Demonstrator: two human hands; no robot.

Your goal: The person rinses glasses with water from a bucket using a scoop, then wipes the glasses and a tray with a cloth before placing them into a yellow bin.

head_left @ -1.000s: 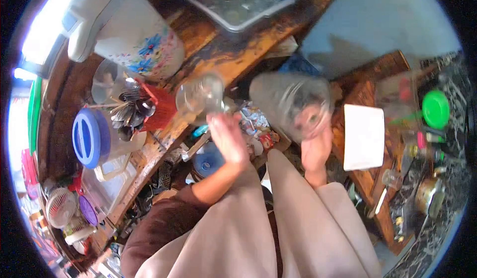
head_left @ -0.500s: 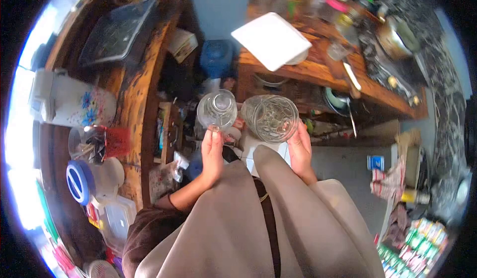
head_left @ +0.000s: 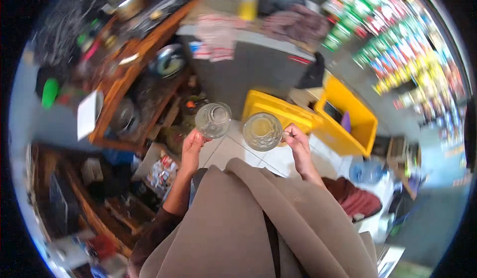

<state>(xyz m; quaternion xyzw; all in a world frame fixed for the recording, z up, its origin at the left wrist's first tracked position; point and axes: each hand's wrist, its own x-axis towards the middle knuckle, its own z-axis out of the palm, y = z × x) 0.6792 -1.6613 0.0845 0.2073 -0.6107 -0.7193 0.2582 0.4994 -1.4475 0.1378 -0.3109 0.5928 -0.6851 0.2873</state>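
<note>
Two clear glass vessels are held up side by side in front of my body, apart from each other. My left hand (head_left: 193, 146) is closed on the lower edge of the left glass (head_left: 213, 120), which shows a smaller round form inside it. By its handle, my right hand (head_left: 297, 141) grips the patterned glass mug (head_left: 262, 132). Its round opening faces up toward the camera. Below both hands hangs the brown cloth (head_left: 228, 218) that covers my body.
Yellow crates (head_left: 348, 116) stand on the floor ahead to the right. A wooden counter (head_left: 131, 74) with a white board (head_left: 90, 114) is at the left. Striped cloth (head_left: 216, 35) hangs ahead. Colourful packets (head_left: 397, 54) fill the upper right, and a water bottle (head_left: 366, 171) is at right.
The view has swung to the right, so the counter now lies at the left and the yellow crates have come into view. Both glasses remain held, and the right one shows its handle.
</note>
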